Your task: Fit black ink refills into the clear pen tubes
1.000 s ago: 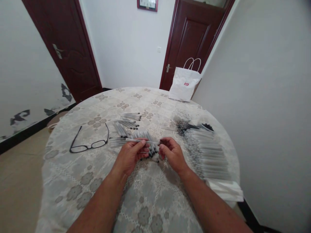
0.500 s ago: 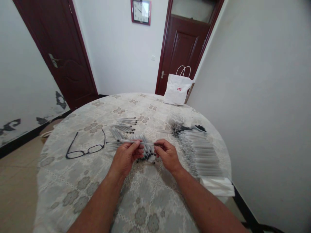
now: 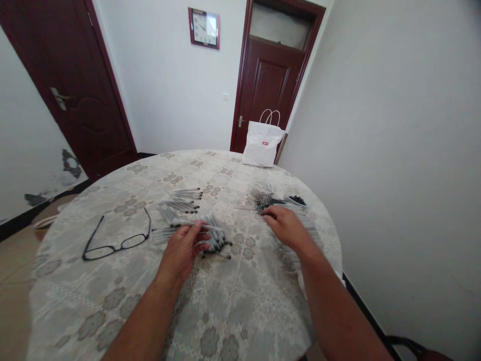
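Observation:
My left hand [image 3: 183, 249] pinches a slim translucent pen barrel [image 3: 213, 227], which lies nearly level across its fingers. Beneath and beyond that hand are loose pens with black ends [image 3: 218, 244], with more small bundles [image 3: 180, 206] of them a little farther off. On the right, my right hand [image 3: 288, 229] has its bent fingertips at a heap of small dark and metallic pieces [image 3: 264, 202]. Whatever those fingertips grip is too small to make out. Partly covered by the right hand and forearm is a stack of pale barrels [image 3: 311, 220].
Black-framed glasses [image 3: 114, 249] lie on the left of the round table with its patterned cloth [image 3: 210, 306]. A white paper bag [image 3: 263, 146] stands at the far edge. Small black pieces [image 3: 296, 200] sit beyond my right hand. A wall runs along the right side.
My right hand has left the barrel's end and moved right to the heap of small pieces. The left hand still holds the barrel. The view has shifted slightly.

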A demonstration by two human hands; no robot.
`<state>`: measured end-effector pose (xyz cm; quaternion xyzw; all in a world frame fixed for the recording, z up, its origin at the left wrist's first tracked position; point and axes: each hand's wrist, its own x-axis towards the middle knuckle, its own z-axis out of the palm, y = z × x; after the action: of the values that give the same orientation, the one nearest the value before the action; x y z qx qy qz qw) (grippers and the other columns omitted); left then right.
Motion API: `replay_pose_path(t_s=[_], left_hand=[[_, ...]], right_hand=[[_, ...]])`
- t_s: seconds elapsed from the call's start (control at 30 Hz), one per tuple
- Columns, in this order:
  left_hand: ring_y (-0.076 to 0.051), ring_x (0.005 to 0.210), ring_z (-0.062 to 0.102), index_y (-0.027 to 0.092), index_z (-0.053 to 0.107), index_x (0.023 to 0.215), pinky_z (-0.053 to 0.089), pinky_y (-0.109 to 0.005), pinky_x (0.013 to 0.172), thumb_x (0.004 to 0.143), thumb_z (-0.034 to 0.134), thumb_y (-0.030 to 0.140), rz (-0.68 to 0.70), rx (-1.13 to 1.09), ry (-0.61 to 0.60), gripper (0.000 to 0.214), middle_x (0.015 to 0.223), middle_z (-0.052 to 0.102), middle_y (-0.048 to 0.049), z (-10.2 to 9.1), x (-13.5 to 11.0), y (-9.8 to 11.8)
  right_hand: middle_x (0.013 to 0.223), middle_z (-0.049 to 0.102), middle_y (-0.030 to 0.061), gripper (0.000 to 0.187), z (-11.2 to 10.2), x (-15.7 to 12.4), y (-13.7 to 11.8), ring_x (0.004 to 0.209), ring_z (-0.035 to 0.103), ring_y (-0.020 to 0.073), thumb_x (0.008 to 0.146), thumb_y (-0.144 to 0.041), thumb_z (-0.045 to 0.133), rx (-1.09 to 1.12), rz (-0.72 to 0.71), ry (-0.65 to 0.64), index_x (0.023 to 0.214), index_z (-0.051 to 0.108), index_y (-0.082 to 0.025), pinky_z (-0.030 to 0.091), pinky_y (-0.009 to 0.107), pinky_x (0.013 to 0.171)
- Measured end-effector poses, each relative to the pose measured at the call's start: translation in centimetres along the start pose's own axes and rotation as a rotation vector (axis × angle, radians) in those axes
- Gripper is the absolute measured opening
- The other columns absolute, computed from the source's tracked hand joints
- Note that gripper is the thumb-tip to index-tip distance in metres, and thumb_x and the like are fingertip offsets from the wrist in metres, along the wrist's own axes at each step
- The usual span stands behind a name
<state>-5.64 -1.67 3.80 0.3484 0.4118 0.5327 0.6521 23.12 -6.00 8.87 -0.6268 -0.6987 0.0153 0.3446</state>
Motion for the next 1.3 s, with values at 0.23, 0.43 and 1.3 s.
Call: replay_pose_path(t_s=[0.23,0.43,1.3], left_hand=[[-0.018,0.075,0.070,0.014,0.068,0.086,0.059,-0.029,0.066,0.081,0.074,0.048,-0.012,0.059,-0.189,0.035,0.085,0.072,-0.0081,0.1,-0.5,-0.8],[-0.017,0.067,0.067,0.015,0.068,0.094,0.055,-0.030,0.064,0.083,0.068,0.042,-0.035,0.051,-0.262,0.030,0.078,0.068,-0.0050,0.1,-0.8,-1.1],[-0.013,0.057,0.041,0.017,0.068,0.072,0.030,-0.023,0.052,0.097,0.049,0.050,0.188,0.633,-0.614,0.045,0.061,0.050,0.0007,0.1,-1.4,-0.7]], right_hand=[[0.112,0.069,0.0226,0.046,-5.1,3.3,6.6,0.101,0.064,0.0312,0.089,-0.024,0.053,-0.498,0.311,0.449,0.132,0.064,-0.009,0.048,0.043,0.088],[0.108,0.073,0.0135,0.034,2.2,2.0,0.0,0.091,0.066,0.0246,0.092,-0.036,0.053,-0.007,-0.014,0.172,0.113,0.073,-0.017,0.050,0.039,0.088],[0.063,0.058,-0.0054,0.028,11.0,-2.7,-6.2,0.049,0.050,0.0099,0.091,-0.046,0.060,0.958,0.250,-0.249,0.102,0.061,-0.020,0.040,0.020,0.045]])
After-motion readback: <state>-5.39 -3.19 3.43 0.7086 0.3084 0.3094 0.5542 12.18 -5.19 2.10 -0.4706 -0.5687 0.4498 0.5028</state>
